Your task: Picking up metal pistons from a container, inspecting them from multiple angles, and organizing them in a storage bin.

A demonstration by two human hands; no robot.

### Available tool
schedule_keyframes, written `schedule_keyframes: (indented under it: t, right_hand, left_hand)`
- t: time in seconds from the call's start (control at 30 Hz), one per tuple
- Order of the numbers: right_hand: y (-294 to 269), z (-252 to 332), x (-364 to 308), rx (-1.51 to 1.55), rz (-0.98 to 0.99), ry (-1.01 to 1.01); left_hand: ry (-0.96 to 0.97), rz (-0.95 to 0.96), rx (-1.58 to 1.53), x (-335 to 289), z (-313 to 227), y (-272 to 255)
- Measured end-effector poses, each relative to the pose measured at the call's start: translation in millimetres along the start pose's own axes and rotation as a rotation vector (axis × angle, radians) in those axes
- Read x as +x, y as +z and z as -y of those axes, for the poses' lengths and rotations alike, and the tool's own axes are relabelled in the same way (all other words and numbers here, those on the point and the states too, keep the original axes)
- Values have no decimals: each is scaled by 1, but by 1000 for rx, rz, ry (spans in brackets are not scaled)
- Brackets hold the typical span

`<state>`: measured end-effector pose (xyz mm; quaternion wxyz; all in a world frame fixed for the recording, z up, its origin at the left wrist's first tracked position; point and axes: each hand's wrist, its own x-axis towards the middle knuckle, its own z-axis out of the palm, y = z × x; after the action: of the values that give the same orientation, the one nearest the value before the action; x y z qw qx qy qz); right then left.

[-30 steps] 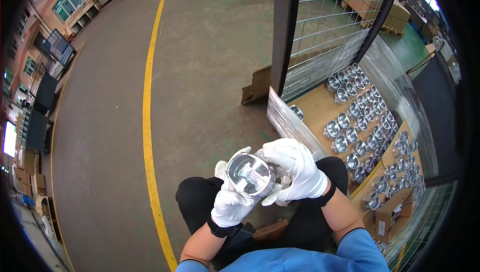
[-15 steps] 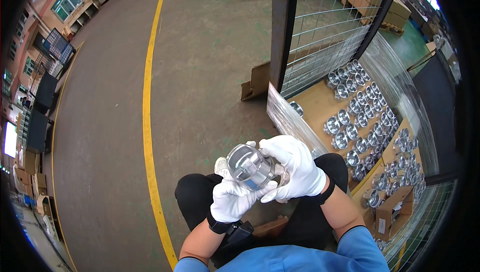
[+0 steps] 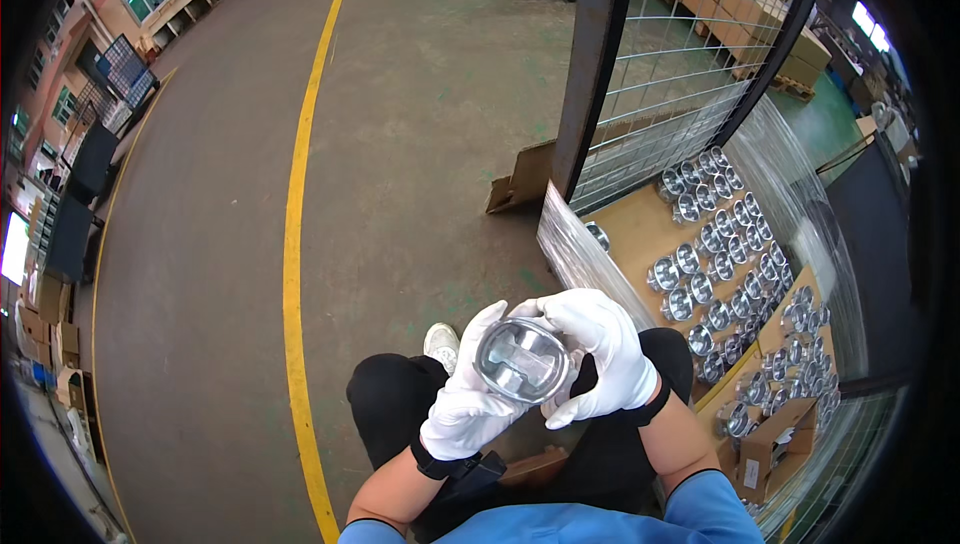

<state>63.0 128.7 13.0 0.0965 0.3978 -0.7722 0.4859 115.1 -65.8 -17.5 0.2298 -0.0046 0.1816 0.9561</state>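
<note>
A shiny metal piston (image 3: 521,360) is held up in front of my knees, its round flat crown with moulded recesses facing up. My left hand (image 3: 466,404), in a white glove, wraps round its left side, the fingers over the far rim and the thumb below. From the right, my gloved right hand (image 3: 603,356) has its fingers against the piston's far right side, while its thumb stands off below. The piston's underside and some of the right fingertips are hidden.
At right a wire-mesh cage (image 3: 668,94) holds rows of pistons (image 3: 708,239) on a cardboard sheet (image 3: 640,226), with plastic wrap along its sides. A small open carton (image 3: 770,454) sits among nearer pistons. A yellow line (image 3: 292,244) crosses the floor at left.
The piston has been turned so that its crown faces up more, and it sits slightly lower and to the right. My left fingers have come up round it; the right thumb has moved off it.
</note>
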Motion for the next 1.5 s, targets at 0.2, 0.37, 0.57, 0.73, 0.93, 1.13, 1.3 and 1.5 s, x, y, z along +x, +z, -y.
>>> schedule_keyframes:
  t: [0.2, 0.37, 0.57, 0.73, 0.93, 1.13, 1.3, 1.5]
  right_hand:
    - [8, 0, -2, 7, -82, -43]
    - [11, -1, -3, -40, -68, -98]
    - [14, -7, -6, -19, -109, -32]
    - [16, -9, -4, -19, -81, 9]
    - [6, 1, 2, -165, -17, 91]
    - [-17, 5, -2, -259, 21, 284]
    - [-113, -43, -18, -94, -221, 787]
    - [-144, -194, -34, -449, -112, 1004]
  left_hand:
    - [187, 167, 114, 3, 1, -17]
    - [202, 262, 83, 6, -1, -24]
    - [248, 147, 228, 8, -1, -11]
    - [225, 143, 179, 4, -7, -2]
    - [136, 42, 200, 7, -7, 13]
    - [53, 65, 322, 6, -2, 18]
    - [200, -24, 325, 13, -2, 12]
    - [244, -153, 1022, 23, -6, 9]
